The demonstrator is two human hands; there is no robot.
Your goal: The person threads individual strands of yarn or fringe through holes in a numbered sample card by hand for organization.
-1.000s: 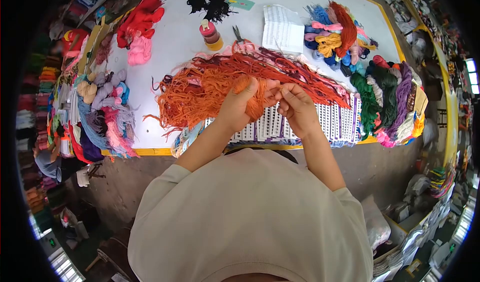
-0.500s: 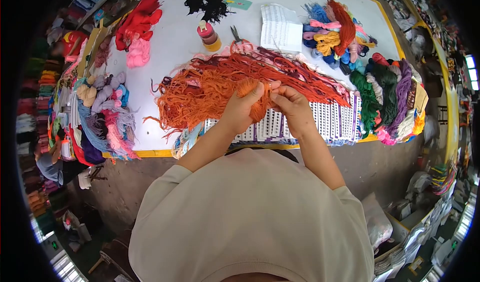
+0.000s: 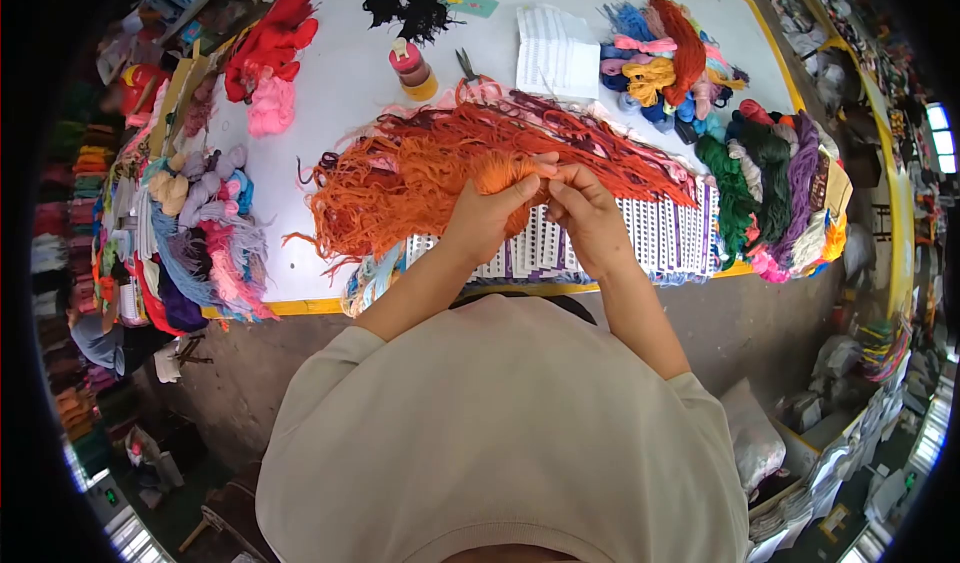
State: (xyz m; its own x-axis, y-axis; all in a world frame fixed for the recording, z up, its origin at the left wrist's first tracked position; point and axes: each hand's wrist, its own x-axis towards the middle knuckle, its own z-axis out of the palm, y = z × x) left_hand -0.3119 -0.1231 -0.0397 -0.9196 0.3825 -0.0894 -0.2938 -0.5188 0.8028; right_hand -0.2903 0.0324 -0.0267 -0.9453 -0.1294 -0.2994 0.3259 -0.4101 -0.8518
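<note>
1. Yellow edging (image 3: 290, 308) borders the white table (image 3: 295, 253); its near run passes beneath the forearms, close to the torso.
2. Bare surface extends left of the orange yarn heap (image 3: 365, 198), as far as the mixed skeins (image 3: 205, 228), and beyond the heap around the bottle (image 3: 414, 73). Right side: the green yarn (image 3: 728, 203) and adjoining skeins cover the table near its edge. Near side: a row of punched white cards (image 3: 650, 238) restricts the room before the hands.
3. Scissors (image 3: 466, 67) lie at the heap's far edge, blades pointing away from the person; a printed sheet (image 3: 557, 53) lies to their right.
4. Orange bundle (image 3: 505, 175): rounded, strands gathered closely, finer in outline than the loose, tangled heap at its left. Location: in the left hand (image 3: 485, 221), near the middle of the table's near half.
5. Left hand: thumb pressed along the near face of the bundle; remaining fingers largely hidden behind it.
6. Right hand (image 3: 592, 221): at the bundle's right side, thumb and forefinger tips drawn together, other fingers curled. Any strand between the tips is too small to confirm.
7. Both elbows are bent, forearms converging forward.
</note>
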